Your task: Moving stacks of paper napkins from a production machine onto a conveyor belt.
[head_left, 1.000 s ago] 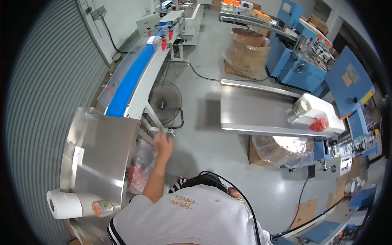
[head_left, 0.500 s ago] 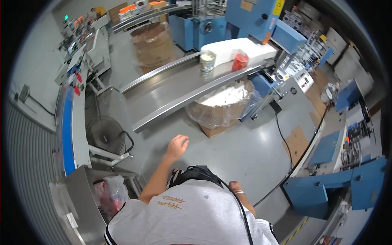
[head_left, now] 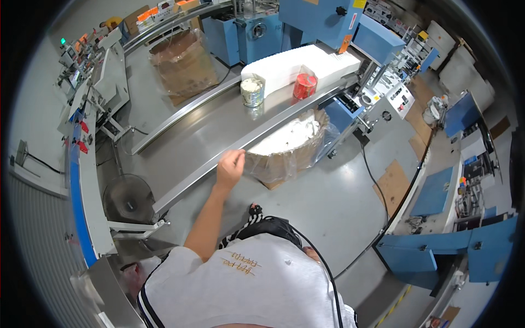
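Observation:
My left hand (head_left: 231,165) reaches forward with its fingers loosely curled in, and nothing shows in them. It appears beside the near rail of a long steel chute table (head_left: 188,136); whether it touches the rail I cannot tell. On the table, farther off, stand a pale patterned roll (head_left: 252,92) and a red roll (head_left: 305,86). Behind them runs a long row of stacked white sheets (head_left: 279,68). Only a sliver of my right hand (head_left: 312,255) shows at my right side, its fingers hidden by my body.
Under the table stands a plastic-lined carton (head_left: 284,158) filled with white scraps. Another lined carton (head_left: 183,65) is beyond the table. A floor fan (head_left: 129,198) sits at left, blue machinery (head_left: 322,24) ahead, and a black cable (head_left: 367,169) crosses the floor at right.
The steel table and rolls have come nearer in view. My left hand has moved forward and up to the table's near rail. My right hand has mostly slipped behind my body.

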A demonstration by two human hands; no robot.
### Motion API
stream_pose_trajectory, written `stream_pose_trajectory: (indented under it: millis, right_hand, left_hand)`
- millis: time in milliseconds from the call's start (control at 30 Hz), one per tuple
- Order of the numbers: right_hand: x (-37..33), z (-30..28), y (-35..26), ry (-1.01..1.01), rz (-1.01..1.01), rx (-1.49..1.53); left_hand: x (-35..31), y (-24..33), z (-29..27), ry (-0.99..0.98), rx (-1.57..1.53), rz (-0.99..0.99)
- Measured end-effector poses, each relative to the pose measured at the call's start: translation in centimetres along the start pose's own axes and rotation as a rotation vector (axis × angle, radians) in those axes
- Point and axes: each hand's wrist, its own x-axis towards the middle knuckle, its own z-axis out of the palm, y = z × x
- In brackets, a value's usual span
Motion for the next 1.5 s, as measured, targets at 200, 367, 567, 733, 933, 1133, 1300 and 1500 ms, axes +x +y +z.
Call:
stream_pose_trajectory:
  millis: [200,367,567,733,933,1133,1300,1500]
  right_hand:
    - [4.0,-1.0,-6.6,-0.049,0.041,-0.029]
    - [8.3,1.4,-17.3,0.032,-0.135,0.082]
    - [2.8,4.5,-40.7,0.072,-0.865,0.271]
    - [-1.3,8.0,-52.3,0.131,-1.568,-0.172]
    - [1.8,11.7,-53.1,-0.016,-1.593,-0.582]
    - [2.4,12.2,-52.7,0.036,-1.555,-0.688]
    - [2.5,12.8,-52.0,0.124,-1.571,-0.688]
    - [1.9,12.2,-51.9,0.118,-1.558,-0.544]
  left_hand:
    - [6.7,-4.1,1.9,0.038,0.052,-0.159]
    - [7.2,-7.0,2.3,-0.213,-0.012,-0.310]
    - [8.1,-5.8,2.7,-0.386,-0.109,-0.478]
    - [7.9,-9.1,2.9,-0.390,-0.633,-0.861]
    - [8.3,-9.3,3.0,-0.206,-0.515,-0.881]
    - [8.3,-10.7,2.9,-0.105,-0.436,-0.812]
    - [6.8,-12.8,3.9,-0.286,-0.231,-0.738]
    - [7.4,-11.7,4.0,-0.373,-0.080,-0.676]
